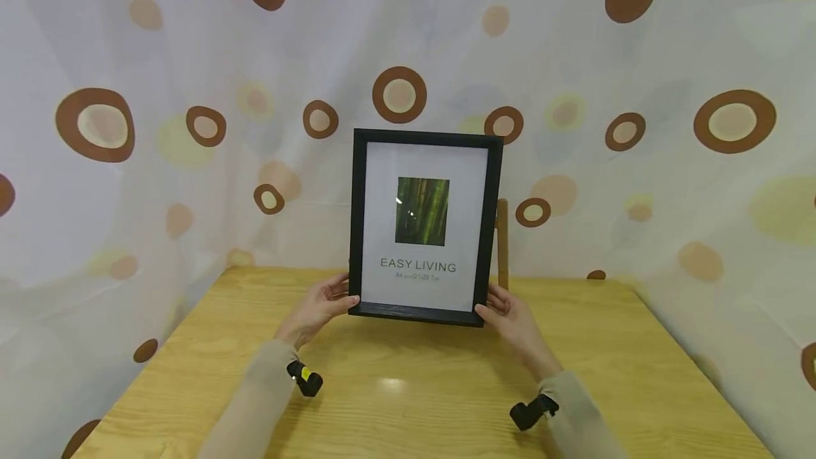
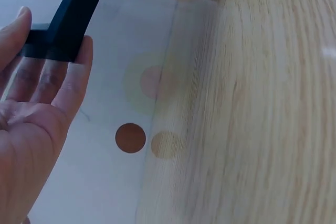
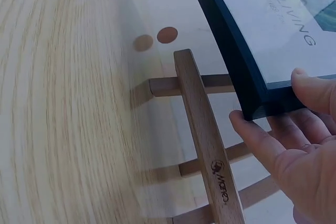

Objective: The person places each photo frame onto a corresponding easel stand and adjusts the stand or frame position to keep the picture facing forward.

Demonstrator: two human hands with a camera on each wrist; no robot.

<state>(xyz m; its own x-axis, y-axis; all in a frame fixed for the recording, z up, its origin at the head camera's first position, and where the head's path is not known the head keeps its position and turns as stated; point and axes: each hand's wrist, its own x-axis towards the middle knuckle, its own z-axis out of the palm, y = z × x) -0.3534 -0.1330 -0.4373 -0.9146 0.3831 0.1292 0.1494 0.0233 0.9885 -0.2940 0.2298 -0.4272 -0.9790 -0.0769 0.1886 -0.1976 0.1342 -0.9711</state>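
Observation:
A black picture frame [image 1: 422, 229] is held up nearly upright above the wooden table, its front with a green bamboo picture and "EASY LIVING" facing me. My left hand [image 1: 319, 307] grips its lower left corner, thumb on the front and fingers behind and beneath, as the left wrist view confirms. At the lower right corner my right hand [image 1: 515, 321] pinches the frame the same way. A brown wooden rack [image 3: 202, 129] with crossbars and a printed logo stands just behind the frame, which hides most of it in the head view.
The pale wooden table [image 1: 408, 402] spreads out below the frame. A white curtain [image 1: 440, 34] printed with brown and beige circles hangs behind it and along both sides. Small black cameras [image 1: 534, 411] are strapped to the sleeved wrists.

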